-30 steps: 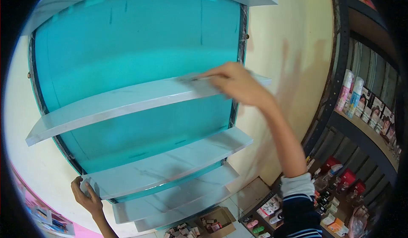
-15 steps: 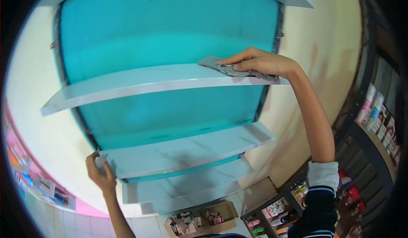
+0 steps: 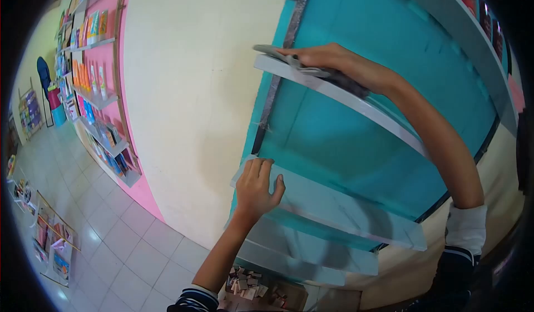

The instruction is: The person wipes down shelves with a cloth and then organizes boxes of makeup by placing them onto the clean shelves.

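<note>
My right hand (image 3: 356,70) is closed on a grey cloth (image 3: 317,71), pressing it onto the left end of a white wall shelf (image 3: 356,101). Part of the cloth sticks out past the fingers over the shelf's end. Lower down, my left hand (image 3: 258,189) rests at the left end of a second white shelf (image 3: 317,198). Its fingers lie over the shelf and the thumb stands apart, with nothing seen in it. Behind both shelves is a turquoise panel (image 3: 345,128).
Lower shelves (image 3: 311,239) step down below my left hand. An open carton (image 3: 297,296) with small boxes stands on the floor. Stocked pink shelving (image 3: 119,45) is at the left, above a tiled floor (image 3: 122,239). Another shelf (image 3: 445,6) carries packages at upper right.
The view has swung left, bringing the pink shelving in. My right hand has slid the cloth to the shelf's left end. My left hand stays at the lower shelf's left end, its fingers repositioned.
</note>
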Motion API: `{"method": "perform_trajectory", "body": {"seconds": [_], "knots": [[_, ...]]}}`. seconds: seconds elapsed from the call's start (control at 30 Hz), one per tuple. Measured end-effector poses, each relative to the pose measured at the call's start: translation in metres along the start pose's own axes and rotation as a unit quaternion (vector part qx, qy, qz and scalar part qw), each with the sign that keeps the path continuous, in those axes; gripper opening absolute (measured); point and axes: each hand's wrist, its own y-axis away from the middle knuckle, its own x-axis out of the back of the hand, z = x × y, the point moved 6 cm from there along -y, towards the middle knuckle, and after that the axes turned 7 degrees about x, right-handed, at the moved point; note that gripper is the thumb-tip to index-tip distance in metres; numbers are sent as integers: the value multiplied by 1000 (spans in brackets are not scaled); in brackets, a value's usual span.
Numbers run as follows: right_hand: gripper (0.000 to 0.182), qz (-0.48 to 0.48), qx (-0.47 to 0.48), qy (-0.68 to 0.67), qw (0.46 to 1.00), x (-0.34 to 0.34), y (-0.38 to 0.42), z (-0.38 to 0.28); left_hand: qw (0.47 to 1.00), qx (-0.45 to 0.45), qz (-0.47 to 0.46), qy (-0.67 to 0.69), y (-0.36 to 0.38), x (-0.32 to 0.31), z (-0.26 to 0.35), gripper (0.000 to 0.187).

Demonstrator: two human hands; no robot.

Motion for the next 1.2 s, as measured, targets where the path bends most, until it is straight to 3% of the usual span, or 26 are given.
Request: {"method": "perform_trajectory", "body": {"seconds": [0.17,0.2,0.27,0.3,0.37,0.43,0.47,0.6,0.77,0.83,0.9,1.03,1.07,1.13,1.17,1.2], "knots": [[47,-11,19,24,999,-8,-2,-6,1000,-4,-8,1,6,1,-2,23],[44,-8,113,37,993,-4,15,-10,1000,-9,-6,-4,5,2,-1,23],[42,-1,208,48,977,9,50,-12,1000,0,-9,3,3,2,0,23],[41,1,79,19,997,18,66,2,1000,-3,-11,1,3,0,1,23],[40,9,-49,-12,999,23,71,20,1000,1,-3,8,0,-3,-1,23],[39,30,31,42,998,22,48,16,1000,6,-8,4,-1,-1,1,22],[40,23,-38,63,997,19,35,23,1000,7,-12,3,-1,-1,0,22],[40,-7,-41,105,994,3,3,-1,1000,-8,-14,-1,0,0,0,21],[38,84,76,31,993,7,79,-13,999,-33,-17,-19,0,-1,-2,23],[37,136,99,112,979,18,133,-12,999,-33,-16,-32,-1,1,-1,22],[36,180,-9,262,948,30,197,-14,999,-28,-27,-35,0,-2,-1,21],[38,270,-48,472,838,39,323,2,999,-20,-37,-31,2,-4,-1,21],[38,267,-57,471,839,37,345,11,999,-30,-31,-33,2,-4,-1,20],[38,327,-69,620,710,31,379,16,999,-25,-32,-27,2,-5,1,19],[38,324,-76,622,709,25,381,25,999,-26,-38,-21,4,-5,1,19],[39,349,-49,653,670,20,382,29,999,-25,-36,-22,4,-5,1,19]]}}
